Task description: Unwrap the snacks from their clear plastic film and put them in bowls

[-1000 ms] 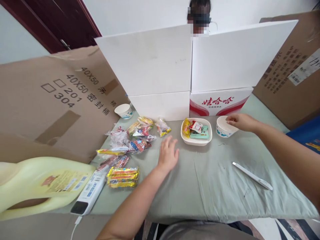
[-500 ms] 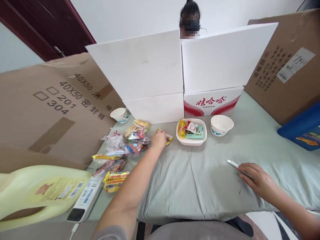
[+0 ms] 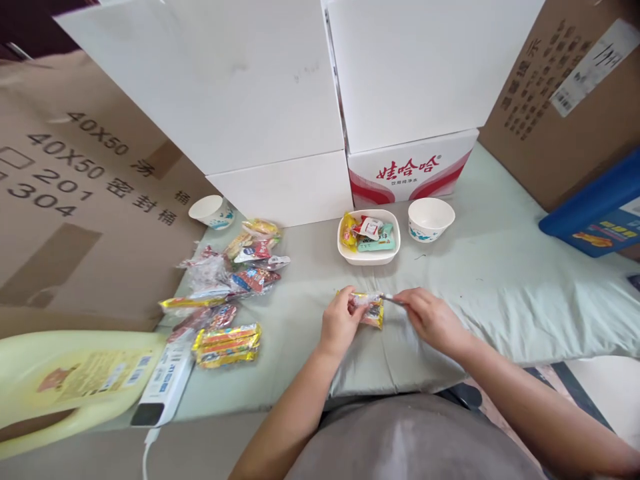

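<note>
My left hand [image 3: 343, 320] has its fingers closed on a small yellow-edged snack packet [image 3: 374, 315] at the front middle of the table. From the other side, my right hand [image 3: 433, 320] grips a slim silvery tool [image 3: 393, 299]. Its kind is unclear. The tool's tip meets the packet's upper part; whether it has cut in cannot be seen. Just beyond my hands stands a white rectangular bowl [image 3: 369, 261] with several wrapped snacks in it: a yellow packet [image 3: 349, 233], a red-and-white packet [image 3: 370, 228] and a mint-green packet [image 3: 377, 239].
Behind right is a round paper bowl [image 3: 431, 227]; another paper bowl [image 3: 213, 212] lies tilted at left. Packaged snacks [image 3: 255, 280] pile up at left, near a power strip [image 3: 163, 387] and a pale yellow jug [image 3: 75, 387]. White boxes [image 3: 280, 190] wall the back; a blue container [image 3: 590, 220] stands right.
My left hand has brought the snack packet from beside the pile to the front middle. My right hand has moved left with the tool to meet it. The view has tilted down.
</note>
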The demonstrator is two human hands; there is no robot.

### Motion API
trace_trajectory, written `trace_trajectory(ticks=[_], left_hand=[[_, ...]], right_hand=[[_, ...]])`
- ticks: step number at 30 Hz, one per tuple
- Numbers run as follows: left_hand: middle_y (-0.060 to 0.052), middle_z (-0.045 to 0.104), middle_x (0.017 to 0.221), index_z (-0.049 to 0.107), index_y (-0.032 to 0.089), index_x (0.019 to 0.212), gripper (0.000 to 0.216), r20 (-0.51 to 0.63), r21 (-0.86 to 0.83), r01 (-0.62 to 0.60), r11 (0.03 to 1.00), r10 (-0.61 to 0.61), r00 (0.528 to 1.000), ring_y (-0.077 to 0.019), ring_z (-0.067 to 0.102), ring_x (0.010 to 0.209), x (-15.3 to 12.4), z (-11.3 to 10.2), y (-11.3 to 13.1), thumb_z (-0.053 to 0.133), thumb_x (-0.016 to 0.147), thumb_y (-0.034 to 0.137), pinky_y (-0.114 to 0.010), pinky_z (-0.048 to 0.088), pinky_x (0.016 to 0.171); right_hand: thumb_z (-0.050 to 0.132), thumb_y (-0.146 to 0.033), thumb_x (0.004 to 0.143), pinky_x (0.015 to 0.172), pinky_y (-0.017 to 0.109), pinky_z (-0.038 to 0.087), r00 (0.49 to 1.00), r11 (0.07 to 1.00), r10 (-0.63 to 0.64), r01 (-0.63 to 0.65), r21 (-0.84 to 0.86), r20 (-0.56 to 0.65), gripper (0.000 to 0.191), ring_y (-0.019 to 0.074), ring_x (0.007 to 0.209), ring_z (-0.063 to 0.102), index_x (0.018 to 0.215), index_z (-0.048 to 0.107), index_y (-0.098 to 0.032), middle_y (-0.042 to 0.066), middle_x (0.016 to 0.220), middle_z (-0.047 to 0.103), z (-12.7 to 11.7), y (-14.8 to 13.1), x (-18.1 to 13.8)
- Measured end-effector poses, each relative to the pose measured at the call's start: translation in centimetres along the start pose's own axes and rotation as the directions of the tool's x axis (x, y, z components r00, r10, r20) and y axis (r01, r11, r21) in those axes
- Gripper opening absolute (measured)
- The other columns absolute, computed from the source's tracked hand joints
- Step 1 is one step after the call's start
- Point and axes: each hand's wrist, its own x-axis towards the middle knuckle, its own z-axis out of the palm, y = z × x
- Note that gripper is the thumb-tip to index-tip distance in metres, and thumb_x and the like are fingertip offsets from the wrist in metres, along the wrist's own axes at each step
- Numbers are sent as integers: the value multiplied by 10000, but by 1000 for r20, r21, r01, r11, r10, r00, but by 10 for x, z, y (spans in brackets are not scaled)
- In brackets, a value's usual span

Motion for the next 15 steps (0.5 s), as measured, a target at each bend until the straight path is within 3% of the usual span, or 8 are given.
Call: trace_trajectory(ticks=[4, 8, 12, 15], left_hand=[[-7, 640, 917, 470, 231, 1270, 582, 29, -125, -24, 992, 27, 999, -99, 581, 647, -7, -2, -9, 726, 747, 234, -237, 526, 616], [-53, 592, 1027, 446, 222, 1280, 571, -21, -153, -165, 974, 164, 986, -108, 580, 697, -13, -6, -10, 700, 770, 261, -242, 534, 599], [-106, 569, 1150, 490, 221, 1203, 438, -126, -7, -322, 947, 319, 939, -219, 604, 992, -16, -10, -9, 666, 805, 274, -404, 539, 853], [-153, 501, 1299, 474, 211, 1243, 496, -168, 156, -285, 946, 310, 936, -325, 462, 1255, -12, -10, -15, 673, 793, 278, -552, 397, 1040]], right_hand=[[424, -158, 956, 783, 374, 511, 978, 981, -161, 174, -88, 135, 258, 221, 915, 604, 1125, 618, -177, 119, 1036, 664, 23, -35, 29], [454, -154, 940, 748, 373, 493, 951, 961, -140, 198, -194, 277, 251, 230, 874, 588, 1106, 642, -172, 111, 995, 662, 20, -29, 31], [389, -28, 863, 800, 365, 494, 972, 967, -2, 61, -248, 233, 417, 221, 936, 594, 1153, 639, -192, 93, 1046, 673, -5, 11, 4], [407, -55, 849, 811, 401, 500, 979, 929, 179, -135, -345, 98, 376, 242, 932, 607, 1081, 668, -197, 85, 1003, 697, -22, 40, -20]])
